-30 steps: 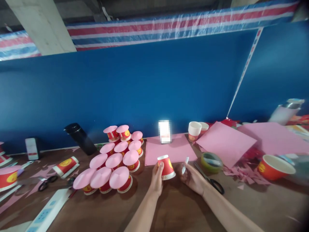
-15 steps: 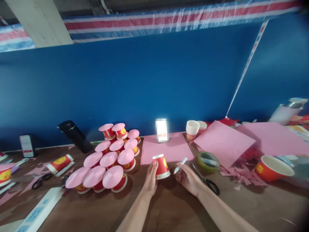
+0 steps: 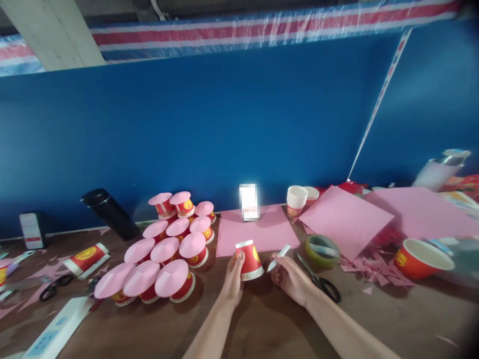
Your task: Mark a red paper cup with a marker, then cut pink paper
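At the brown tabletop [image 3: 277, 334], fingers of L hand [image 3: 232, 281] are gripping the upturned red cup [image 3: 252, 263] in front of pink sheets [image 3: 273, 229], R hand's [image 3: 294, 282] are pinching white pen [image 3: 279, 258] w/ tip just beside it, and light, steady pressure is prob. avoiding dents.

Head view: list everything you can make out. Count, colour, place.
Held cup: 1, red and white, front centre
Marker: 1, white, front centre
Pink-topped cups: at least 12, red, left
Lying cup: 1, red, left
Upright cups: at least 2, white-red, rear
Tub: 1, orange-red, right
Sheets: uncounted, pink, centre and right
Scraps: uncounted, pink, left and right
Scissors: 2, black-handled, left and right
Tape roll: 1, yellow-green, right
Screens: 2, white, left and centre
Bottles: 2, black left, white right
Power strip: 1, white, front left
Table: 1, brown, below
Partition: blue, behind
Hands: 2, bare; left hand around held cup, right hand gripping marker
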Action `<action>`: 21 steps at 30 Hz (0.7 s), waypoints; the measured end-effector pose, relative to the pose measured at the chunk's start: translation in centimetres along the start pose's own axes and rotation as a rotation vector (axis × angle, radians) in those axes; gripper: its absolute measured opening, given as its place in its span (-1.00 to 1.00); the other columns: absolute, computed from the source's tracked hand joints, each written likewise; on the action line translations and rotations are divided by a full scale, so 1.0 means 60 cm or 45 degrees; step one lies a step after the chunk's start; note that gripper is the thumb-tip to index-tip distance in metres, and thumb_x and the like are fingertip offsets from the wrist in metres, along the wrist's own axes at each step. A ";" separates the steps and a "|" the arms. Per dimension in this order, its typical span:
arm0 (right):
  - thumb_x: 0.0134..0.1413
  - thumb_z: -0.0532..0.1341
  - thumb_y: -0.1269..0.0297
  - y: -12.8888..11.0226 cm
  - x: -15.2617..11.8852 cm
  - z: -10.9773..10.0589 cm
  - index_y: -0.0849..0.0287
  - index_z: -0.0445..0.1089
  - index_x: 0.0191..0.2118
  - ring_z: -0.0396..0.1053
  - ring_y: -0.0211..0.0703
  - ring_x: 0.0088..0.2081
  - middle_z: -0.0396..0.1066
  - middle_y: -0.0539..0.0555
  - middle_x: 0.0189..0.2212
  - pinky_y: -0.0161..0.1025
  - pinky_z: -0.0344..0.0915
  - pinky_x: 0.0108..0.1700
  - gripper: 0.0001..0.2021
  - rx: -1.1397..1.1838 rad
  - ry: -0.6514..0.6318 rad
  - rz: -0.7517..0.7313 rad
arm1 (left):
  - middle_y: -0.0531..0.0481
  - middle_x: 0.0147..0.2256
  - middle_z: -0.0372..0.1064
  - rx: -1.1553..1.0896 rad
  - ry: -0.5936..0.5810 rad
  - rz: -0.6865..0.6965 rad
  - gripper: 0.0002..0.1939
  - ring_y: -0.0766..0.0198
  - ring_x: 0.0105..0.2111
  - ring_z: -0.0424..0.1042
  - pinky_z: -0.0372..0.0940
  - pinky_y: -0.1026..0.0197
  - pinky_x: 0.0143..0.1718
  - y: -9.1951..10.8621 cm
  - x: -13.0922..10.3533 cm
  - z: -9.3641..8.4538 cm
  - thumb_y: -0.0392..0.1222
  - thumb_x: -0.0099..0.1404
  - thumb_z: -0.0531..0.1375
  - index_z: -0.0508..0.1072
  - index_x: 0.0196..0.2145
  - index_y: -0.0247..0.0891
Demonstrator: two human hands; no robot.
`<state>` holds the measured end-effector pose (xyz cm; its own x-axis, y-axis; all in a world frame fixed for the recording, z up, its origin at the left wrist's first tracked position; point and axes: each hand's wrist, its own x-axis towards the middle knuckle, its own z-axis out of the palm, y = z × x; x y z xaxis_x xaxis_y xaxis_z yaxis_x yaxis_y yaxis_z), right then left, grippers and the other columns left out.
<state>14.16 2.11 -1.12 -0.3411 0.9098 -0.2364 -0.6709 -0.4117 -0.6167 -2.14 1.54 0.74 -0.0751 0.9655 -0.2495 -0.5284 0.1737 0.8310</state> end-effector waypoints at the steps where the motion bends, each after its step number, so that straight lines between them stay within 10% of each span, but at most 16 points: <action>1: -0.08 0.30 0.23 0.000 0.000 0.000 0.20 0.35 -0.41 0.16 -0.43 -0.61 0.26 -0.09 -0.63 -0.46 0.09 -0.55 -0.83 -0.003 0.004 0.000 | -0.08 -0.24 0.45 -0.001 -0.002 0.002 -0.59 0.16 -0.24 0.42 0.26 0.21 -0.23 0.000 0.000 0.000 0.01 0.00 0.27 0.45 -0.21 -0.27; 21: -0.11 0.32 0.23 0.004 0.008 0.005 0.24 0.36 -0.46 0.13 -0.46 -0.61 0.23 -0.10 -0.65 -0.46 0.05 -0.55 -0.81 -0.108 -0.089 -0.052 | -0.03 -0.40 0.44 -0.003 -0.096 0.083 -0.64 0.20 -0.36 0.43 0.28 0.23 -0.32 0.000 -0.004 0.008 0.01 0.01 0.26 0.43 -0.31 -0.31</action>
<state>13.63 2.43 -1.14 -0.3617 0.9186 -0.1590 -0.6280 -0.3661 -0.6867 -1.71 1.41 1.07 -0.0452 0.9866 -0.1566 -0.5263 0.1098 0.8432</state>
